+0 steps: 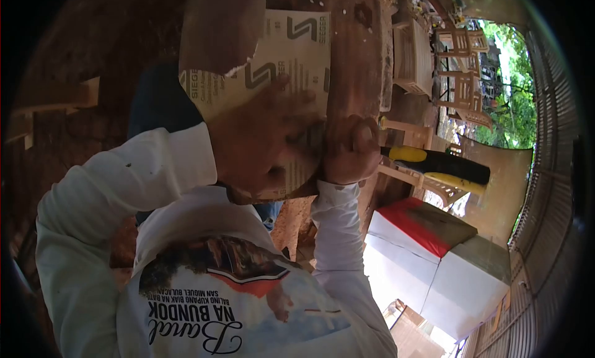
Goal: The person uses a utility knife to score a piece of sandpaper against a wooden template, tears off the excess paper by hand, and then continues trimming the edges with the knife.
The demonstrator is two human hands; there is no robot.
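A sheet of sandpaper (304, 61) lies before me, its printed cream backing facing up and a brown rough-looking part with a torn edge at the upper left. My left hand (260, 132) rests across the sheet with fingers spread, slightly blurred. At the sheet's right edge, my right hand (352, 150) is closed in a fist around a tool with a black-and-yellow handle (440, 166). That handle sticks out to the right of the fist. The tool's other end is hidden by my hands.
Beneath and beyond the sheet runs a brown wooden surface (353, 67). Wooden chairs (458, 76) and stacked wood pieces (412, 57) stand to the right. White boxes with a red-covered top (412, 225) are at the lower right. A wooden piece (80, 95) is at the far left.
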